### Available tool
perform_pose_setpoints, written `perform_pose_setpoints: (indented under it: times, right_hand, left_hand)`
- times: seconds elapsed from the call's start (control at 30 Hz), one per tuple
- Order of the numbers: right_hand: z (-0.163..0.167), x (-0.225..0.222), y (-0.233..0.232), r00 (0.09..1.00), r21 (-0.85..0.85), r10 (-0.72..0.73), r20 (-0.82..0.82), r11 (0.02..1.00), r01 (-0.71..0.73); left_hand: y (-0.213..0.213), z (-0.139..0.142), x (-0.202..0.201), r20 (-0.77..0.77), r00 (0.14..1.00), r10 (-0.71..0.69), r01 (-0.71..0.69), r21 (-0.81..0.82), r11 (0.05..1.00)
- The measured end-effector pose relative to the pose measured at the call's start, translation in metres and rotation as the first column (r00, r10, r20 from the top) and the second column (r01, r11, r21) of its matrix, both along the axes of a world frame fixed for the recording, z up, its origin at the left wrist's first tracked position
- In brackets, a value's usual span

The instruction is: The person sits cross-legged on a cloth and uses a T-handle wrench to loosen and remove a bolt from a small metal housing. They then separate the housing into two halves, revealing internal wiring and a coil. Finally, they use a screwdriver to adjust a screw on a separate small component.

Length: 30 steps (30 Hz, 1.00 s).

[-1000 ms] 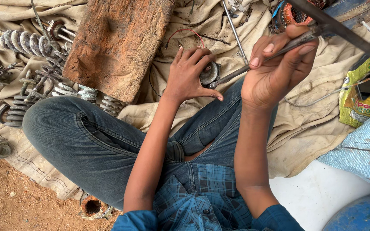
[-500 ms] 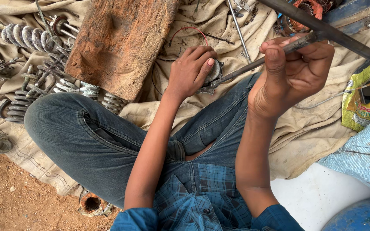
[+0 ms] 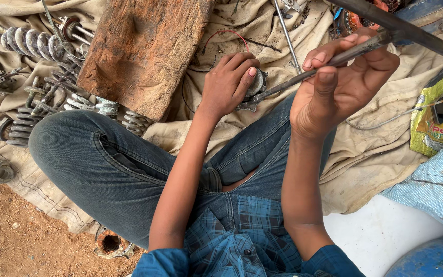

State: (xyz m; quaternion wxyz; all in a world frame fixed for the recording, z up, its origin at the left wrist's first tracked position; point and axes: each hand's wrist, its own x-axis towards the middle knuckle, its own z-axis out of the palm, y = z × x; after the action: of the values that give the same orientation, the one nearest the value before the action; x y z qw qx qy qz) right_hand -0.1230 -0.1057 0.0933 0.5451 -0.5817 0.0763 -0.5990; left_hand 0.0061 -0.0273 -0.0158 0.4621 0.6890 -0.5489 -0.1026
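Two hands busy: left hand [image 3: 229,84] fingers clamp round metal part [image 3: 255,86]; right hand [image 3: 342,84] fingers pinch rod [image 3: 303,77]; I keep tip seated, lever gently.

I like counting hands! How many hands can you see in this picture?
2. The left hand presses down on a small round metal part on the cloth. The right hand is raised, gripping a thin metal rod. No other person's hands show.

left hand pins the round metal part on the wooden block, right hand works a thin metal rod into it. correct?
Not quite. In the head view the left hand pins the round metal part on the beige cloth, beside the wooden block, not on it. The right hand does hold the thin metal rod against it.
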Motion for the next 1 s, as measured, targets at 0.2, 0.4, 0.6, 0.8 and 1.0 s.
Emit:
perform_pose_setpoints:
  times: [0.2, 0.4, 0.6, 0.8, 1.0]
  right_hand:
    - [-0.003, -0.011, -0.002, 0.989, 0.053, -0.122, -0.081, 0.991, 0.126]
    - [0.013, -0.002, 0.006, 1.000, 0.220, -0.015, -0.021, 0.975, 0.019]
    - [0.013, 0.004, 0.009, 0.990, -0.002, -0.101, -0.098, 0.995, 0.101]
    - [0.020, -0.004, 0.015, 0.926, -0.107, -0.292, -0.240, 0.956, 0.274]
    - [0.028, 0.003, 0.019, 0.912, -0.100, -0.335, -0.235, 0.942, 0.320]
  left_hand:
    - [-0.001, -0.003, 0.001, 0.000, 1.000, -0.011, 0.011, 0.001, 1.000]
    - [-0.001, -0.002, 0.001, 0.004, 1.000, -0.009, 0.009, 0.000, 1.000]
    - [-0.001, -0.003, 0.001, 0.010, 1.000, -0.009, 0.009, 0.002, 1.000]
    - [-0.001, -0.004, 0.000, 0.009, 1.000, -0.004, 0.004, -0.003, 1.000]
    - [0.000, -0.004, 0.001, -0.002, 1.000, -0.004, 0.004, -0.009, 1.000]
